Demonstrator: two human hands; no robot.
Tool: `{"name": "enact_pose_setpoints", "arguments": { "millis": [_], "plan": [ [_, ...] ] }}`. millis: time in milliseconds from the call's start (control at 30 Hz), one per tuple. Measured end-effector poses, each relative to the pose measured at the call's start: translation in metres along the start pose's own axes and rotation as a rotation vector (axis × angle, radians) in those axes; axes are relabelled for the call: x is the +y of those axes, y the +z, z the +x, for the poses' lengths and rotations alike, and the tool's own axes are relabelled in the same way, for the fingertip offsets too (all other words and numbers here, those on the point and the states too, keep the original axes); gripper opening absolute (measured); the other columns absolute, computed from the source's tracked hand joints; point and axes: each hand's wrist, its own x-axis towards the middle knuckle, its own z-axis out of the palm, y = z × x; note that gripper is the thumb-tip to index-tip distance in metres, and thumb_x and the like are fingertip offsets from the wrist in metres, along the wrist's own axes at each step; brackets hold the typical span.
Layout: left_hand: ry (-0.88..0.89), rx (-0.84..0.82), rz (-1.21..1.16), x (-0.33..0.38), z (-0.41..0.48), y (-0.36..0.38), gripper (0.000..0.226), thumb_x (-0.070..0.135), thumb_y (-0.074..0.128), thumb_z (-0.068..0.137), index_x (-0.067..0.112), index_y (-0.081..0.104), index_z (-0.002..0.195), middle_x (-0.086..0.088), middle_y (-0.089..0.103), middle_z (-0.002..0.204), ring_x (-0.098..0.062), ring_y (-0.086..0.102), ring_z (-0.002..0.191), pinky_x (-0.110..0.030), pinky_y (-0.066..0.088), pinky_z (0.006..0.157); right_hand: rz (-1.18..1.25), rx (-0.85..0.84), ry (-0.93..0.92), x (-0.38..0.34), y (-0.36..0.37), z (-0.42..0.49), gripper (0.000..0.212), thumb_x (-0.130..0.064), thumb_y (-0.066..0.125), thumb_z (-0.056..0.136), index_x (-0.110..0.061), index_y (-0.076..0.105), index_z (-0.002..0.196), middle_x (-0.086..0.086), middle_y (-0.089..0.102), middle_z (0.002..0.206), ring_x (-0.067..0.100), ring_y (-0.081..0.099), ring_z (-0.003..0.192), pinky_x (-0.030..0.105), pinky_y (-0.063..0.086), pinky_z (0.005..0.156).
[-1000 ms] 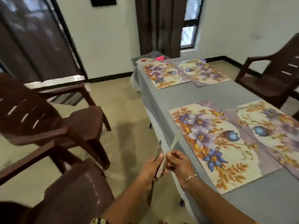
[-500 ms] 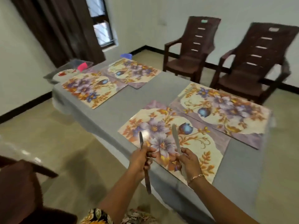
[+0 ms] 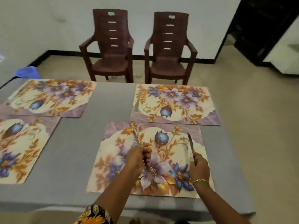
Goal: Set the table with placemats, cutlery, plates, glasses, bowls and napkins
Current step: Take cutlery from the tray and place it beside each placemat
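Grey and matte, the tablecloth [image 3: 77, 151] covers the whole table. At the left of the frame lie two rectangular mats with glossy purple, blue and orange flowers: the upper placemat [image 3: 51, 97] and the lower placemat [image 3: 19, 151], which is cut off by the frame edge. In the lower middle a third placemat [image 3: 169, 143] lies flat, with both hands over it. The left hand [image 3: 137, 157] curls its fingers round a slim metal knife [image 3: 135, 139], blade pointing away, the handle end coming out under the palm. The right hand [image 3: 199, 167], with a thin bracelet [image 3: 200, 180] on the wrist, grips a second knife [image 3: 191, 144] over the right side of this mat; its handle is hidden in the fist. On the left border of the fourth placemat [image 3: 174, 104], at the upper right, a pale long shape [image 3: 137, 101] is perhaps another knife, too blurred to tell.
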Motion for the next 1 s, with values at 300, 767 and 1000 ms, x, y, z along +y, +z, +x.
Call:
{"name": "enact_pose_setpoints", "arguments": {
  "millis": [300,767,1000],
  "plan": [
    [-0.067,-0.135,0.064,0.013,0.017,-0.003,0.028,-0.005,0.026,0.095,0.003,0.052,0.089,-0.004,0.043,0.049,-0.007,0.033,0.033,-0.014,0.026,0.037,-0.303,0.040,0.061,0.014,-0.008,0.000,0.033,-0.017,0.042,0.096,-0.003,0.051,0.124,0.021,0.049,0.115,0.038,0.056,0.100,0.034,0.046,0.082],
    [-0.038,-0.181,0.079,0.028,0.008,-0.012,0.021,0.007,0.033,0.100,0.001,0.053,0.096,-0.007,0.042,0.063,-0.007,0.041,0.037,-0.017,0.034,0.040,-0.401,0.120,0.082,0.017,0.003,-0.005,0.039,-0.018,0.050,0.093,-0.007,0.047,0.130,0.018,0.047,0.119,0.029,0.052,0.108,0.029,0.045,0.090],
    [-0.050,-0.216,0.040,0.025,0.005,-0.022,0.015,0.006,0.040,0.098,-0.002,0.050,0.105,-0.009,0.050,0.060,-0.015,0.049,0.046,-0.017,0.040,0.041,-0.509,0.158,0.093,0.016,0.002,-0.004,0.035,-0.022,0.052,0.092,-0.008,0.050,0.125,0.016,0.050,0.117,0.027,0.053,0.106,0.027,0.044,0.087]
  ]
}}
